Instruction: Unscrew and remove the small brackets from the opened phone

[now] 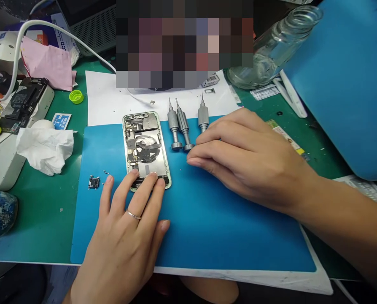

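My left hand (131,215) lies with fingers spread, its fingertips on the lower end of an opened phone (150,164). The phone's inside faces up, showing circuit boards and a round dark patch. My right hand (242,156) hovers right of the phone with thumb and fingers pressed together; what they hold, if anything, is hidden. Its fingertips are close to the end caps of two grey screwdrivers (173,122) (182,120). Behind its fingers, a third screwdriver (203,114) has its rear end hidden. Left of the phone lies a small black phone part (94,182).
A blue mat (226,236) lies over white paper (103,97). A glass jar (270,50) leans at the back right, near white tweezers (291,95). Crumpled tissue (46,147), a green cap (76,96) and another phone board (24,101) are on the left.
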{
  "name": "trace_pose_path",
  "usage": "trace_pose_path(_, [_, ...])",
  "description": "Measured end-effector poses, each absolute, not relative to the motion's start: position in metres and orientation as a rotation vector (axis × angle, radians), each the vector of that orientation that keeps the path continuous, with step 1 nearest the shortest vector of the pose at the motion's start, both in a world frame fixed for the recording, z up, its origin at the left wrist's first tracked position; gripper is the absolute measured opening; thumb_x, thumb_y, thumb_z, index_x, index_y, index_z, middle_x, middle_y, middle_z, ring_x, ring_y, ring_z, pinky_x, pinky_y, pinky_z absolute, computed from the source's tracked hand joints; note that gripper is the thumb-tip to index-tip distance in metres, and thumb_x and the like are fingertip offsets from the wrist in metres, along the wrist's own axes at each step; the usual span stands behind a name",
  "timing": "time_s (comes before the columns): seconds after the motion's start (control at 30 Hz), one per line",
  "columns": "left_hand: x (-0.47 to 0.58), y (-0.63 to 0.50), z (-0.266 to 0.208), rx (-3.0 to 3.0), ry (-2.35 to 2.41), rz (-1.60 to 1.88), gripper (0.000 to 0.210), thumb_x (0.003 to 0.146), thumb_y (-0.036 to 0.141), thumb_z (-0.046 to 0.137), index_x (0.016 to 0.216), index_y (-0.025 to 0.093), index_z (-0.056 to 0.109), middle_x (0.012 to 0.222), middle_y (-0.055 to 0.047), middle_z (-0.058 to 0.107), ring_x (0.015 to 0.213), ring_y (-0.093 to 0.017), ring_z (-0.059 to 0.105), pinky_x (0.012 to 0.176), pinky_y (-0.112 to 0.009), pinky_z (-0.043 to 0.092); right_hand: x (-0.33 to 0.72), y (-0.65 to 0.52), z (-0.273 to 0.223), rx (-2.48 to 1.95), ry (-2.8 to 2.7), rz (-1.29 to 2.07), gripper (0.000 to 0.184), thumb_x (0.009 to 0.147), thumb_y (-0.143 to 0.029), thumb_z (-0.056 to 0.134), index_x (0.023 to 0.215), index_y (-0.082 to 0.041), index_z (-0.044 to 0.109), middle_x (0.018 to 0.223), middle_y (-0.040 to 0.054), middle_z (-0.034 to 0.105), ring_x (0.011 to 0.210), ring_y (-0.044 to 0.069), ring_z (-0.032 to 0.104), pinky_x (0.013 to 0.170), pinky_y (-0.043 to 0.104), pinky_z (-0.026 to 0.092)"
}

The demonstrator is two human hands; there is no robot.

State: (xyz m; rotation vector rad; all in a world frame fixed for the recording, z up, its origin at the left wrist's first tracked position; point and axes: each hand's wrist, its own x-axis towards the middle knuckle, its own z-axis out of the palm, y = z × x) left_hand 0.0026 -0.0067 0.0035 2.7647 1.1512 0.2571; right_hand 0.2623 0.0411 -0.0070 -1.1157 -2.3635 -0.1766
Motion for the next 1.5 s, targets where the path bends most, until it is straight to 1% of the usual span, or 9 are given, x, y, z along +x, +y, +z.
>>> trace_pose_path(0.13, [0.004,-0.006,0.003,2.765,1.146,0.264,0.052,0.108,0.027,0.046,0.159,0.015,0.043,0.161,-0.002,0.049,0.152,-0.031,0.032,0.132,-0.049,0.004,0.266,0.044,-0.006,-1.154,-2.289,-0.199,0.01,0.1,-0.017,0.058,0.099,-0.022,0.067,0.092,0.006,0.069,0.091,0.025,0.062,0.079,0.042,0.05])
trace_pose_path(0.27, [0.004,-0.006,0.004,2.744,1.166,0.26,0.052,0.109,0.028,0.046,0.159,0.017,0.043,0.162,-0.002,0.048,0.152,-0.03,0.033,0.132,-0.048,0.005,0.272,0.049,-0.007,-1.257,-2.232,-0.231,0.019,0.101,-0.013,0.053,0.112,-0.02,0.067,0.101,0.0081,0.071,0.096,0.027,0.064,0.083,0.044,0.053])
trace_pose_path(0.5, [0.002,-0.007,0.004,2.75,1.157,0.298,0.053,0.108,0.028,0.048,0.159,0.015,0.042,0.163,-0.004,0.047,0.153,-0.032,0.032,0.132,-0.05,0.007,0.275,0.053,-0.009,-1.242,-2.304,-0.171,0.022,0.099,-0.011,0.053,0.11,-0.019,0.069,0.104,0.0088,0.071,0.1,0.029,0.064,0.086,0.045,0.053])
trace_pose_path(0.7, [0.003,-0.006,0.003,2.757,1.156,0.266,0.052,0.109,0.028,0.046,0.159,0.015,0.042,0.163,-0.003,0.046,0.154,-0.032,0.031,0.132,-0.051,0.006,0.274,0.053,-0.011,-1.262,-2.26,-0.175,0.023,0.099,-0.012,0.052,0.106,-0.024,0.071,0.101,0.0068,0.071,0.099,0.029,0.065,0.084,0.045,0.054])
trace_pose_path(0.93, [0.003,-0.006,0.003,2.765,1.148,0.252,0.053,0.108,0.028,0.047,0.16,0.015,0.041,0.163,-0.002,0.047,0.154,-0.032,0.03,0.132,-0.051,0.005,0.279,0.052,-0.008,-1.491,-2.091,-0.122,0.026,0.099,-0.01,0.051,0.107,-0.018,0.074,0.103,0.0095,0.074,0.095,0.027,0.073,0.078,0.042,0.059])
trace_pose_path(1.23, [0.0,-0.007,0.003,2.751,1.161,0.219,0.056,0.108,0.032,0.048,0.161,0.017,0.04,0.166,-0.002,0.043,0.155,-0.032,0.028,0.132,-0.05,0.006,0.277,0.051,-0.008,-1.612,-2.086,-0.024,0.029,0.101,-0.016,0.047,0.109,-0.024,0.075,0.104,0.0083,0.072,0.098,0.028,0.072,0.081,0.043,0.059])
trace_pose_path(1.3, [0.0,-0.007,0.003,2.757,1.169,0.203,0.057,0.108,0.033,0.048,0.161,0.017,0.039,0.166,-0.002,0.042,0.155,-0.032,0.027,0.132,-0.049,0.005,0.276,0.051,-0.007,-1.66,-2.098,0.009,0.031,0.101,-0.017,0.045,0.112,-0.025,0.073,0.108,0.0101,0.069,0.101,0.029,0.07,0.082,0.045,0.059])
trace_pose_path(1.37, [0.0,-0.006,0.003,2.766,1.169,0.19,0.057,0.107,0.033,0.049,0.161,0.016,0.039,0.166,-0.002,0.042,0.155,-0.032,0.027,0.132,-0.049,0.005,0.276,0.052,-0.007,-1.727,-2.122,0.053,0.032,0.101,-0.018,0.044,0.117,-0.025,0.071,0.119,0.0128,0.065,0.102,0.031,0.069,0.082,0.046,0.058])
trace_pose_path(1.5, [0.0,-0.005,0.004,2.776,1.155,0.187,0.058,0.108,0.034,0.049,0.161,0.015,0.039,0.166,-0.003,0.042,0.155,-0.032,0.027,0.132,-0.049,0.005,0.277,0.052,-0.008,-1.776,-2.162,0.06,0.03,0.101,-0.022,0.043,0.115,-0.023,0.069,0.135,0.0143,0.057,0.092,0.026,0.065,0.073,0.042,0.055])
